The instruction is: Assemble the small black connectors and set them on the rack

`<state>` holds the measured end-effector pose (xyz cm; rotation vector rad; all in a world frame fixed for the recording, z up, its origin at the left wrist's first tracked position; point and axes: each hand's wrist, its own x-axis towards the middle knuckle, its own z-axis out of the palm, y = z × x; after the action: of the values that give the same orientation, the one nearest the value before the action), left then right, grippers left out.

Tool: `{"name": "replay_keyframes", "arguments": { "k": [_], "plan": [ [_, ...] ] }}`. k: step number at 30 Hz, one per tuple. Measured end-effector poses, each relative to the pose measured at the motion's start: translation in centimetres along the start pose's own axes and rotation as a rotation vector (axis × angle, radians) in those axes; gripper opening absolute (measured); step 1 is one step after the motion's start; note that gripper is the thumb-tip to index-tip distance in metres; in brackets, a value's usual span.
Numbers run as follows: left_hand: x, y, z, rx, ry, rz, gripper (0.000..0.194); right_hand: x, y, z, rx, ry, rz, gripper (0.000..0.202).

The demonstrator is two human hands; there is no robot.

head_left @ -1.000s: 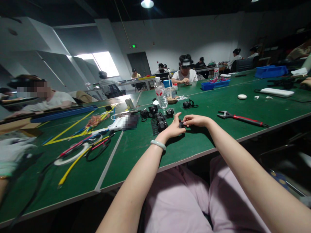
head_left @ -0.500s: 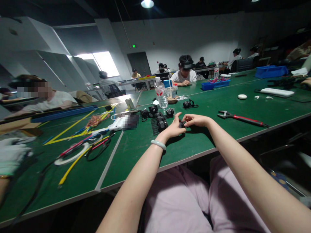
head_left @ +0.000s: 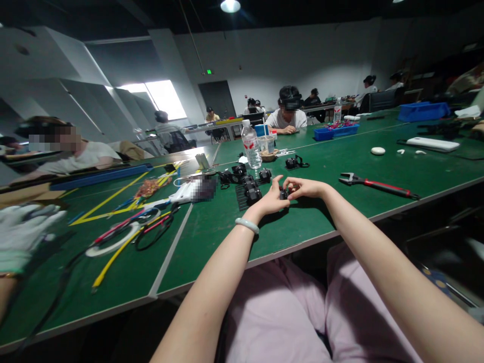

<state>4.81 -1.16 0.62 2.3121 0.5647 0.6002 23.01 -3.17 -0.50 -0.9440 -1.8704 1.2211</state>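
Observation:
Between my two hands is a small black part [head_left: 283, 193], held just above the green table [head_left: 212, 237]. My left hand [head_left: 273, 199], with a pale bangle on its wrist, grips it from the left. The fingertips of my right hand [head_left: 300, 188] pinch its right side. Fingers cover much of the part, so its shape is unclear. Left of my hands, a black ribbed block [head_left: 247, 191] lies beside more black parts [head_left: 265, 175]. Another black piece with a loop [head_left: 296, 162] rests beyond my fingers.
A water bottle [head_left: 251, 145] and a cup [head_left: 266, 143] stand behind the parts. Red-handled pliers [head_left: 381, 186] lie right. Cables and a tape roll [head_left: 113, 242] lie left, near another person's gloved hand [head_left: 26, 232]. Blue trays [head_left: 336, 132] sit farther back.
The other person's gloved hand at the left edge has moved a little to the right and up. My hands keep nearly the same place around the small black part.

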Motion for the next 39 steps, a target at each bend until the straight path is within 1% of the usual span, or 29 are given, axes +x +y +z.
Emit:
{"name": "replay_keyframes", "arguments": {
  "k": [5, 14, 23, 27, 32, 39],
  "plan": [
    [0.09, -0.18, 0.05, -0.006, 0.007, 0.000, 0.085, 0.01, 0.02, 0.01, 0.005, -0.007, -0.007, 0.035],
    [-0.19, 0.32, -0.07, 0.004, 0.006, -0.027, 0.087, 0.09, -0.19, 0.21, 0.043, -0.002, 0.020, 0.036],
    [0.04, -0.22, 0.03, 0.022, 0.012, -0.026, 0.086, 0.15, -0.01, 0.07, 0.036, 0.016, 0.022, 0.032],
    [0.00, -0.20, 0.02, -0.010, 0.022, -0.024, 0.087, 0.19, -0.06, 0.09, 0.054, 0.016, 0.026, 0.032],
    [-0.08, -0.10, -0.02, 0.001, 0.008, -0.039, 0.086, 0.20, -0.02, 0.12, 0.061, 0.014, 0.023, 0.031],
    [-0.16, -0.09, 0.05, -0.016, 0.008, -0.019, 0.086, 0.21, -0.11, 0.22, 0.040, 0.032, 0.034, 0.030]
  ]
}}
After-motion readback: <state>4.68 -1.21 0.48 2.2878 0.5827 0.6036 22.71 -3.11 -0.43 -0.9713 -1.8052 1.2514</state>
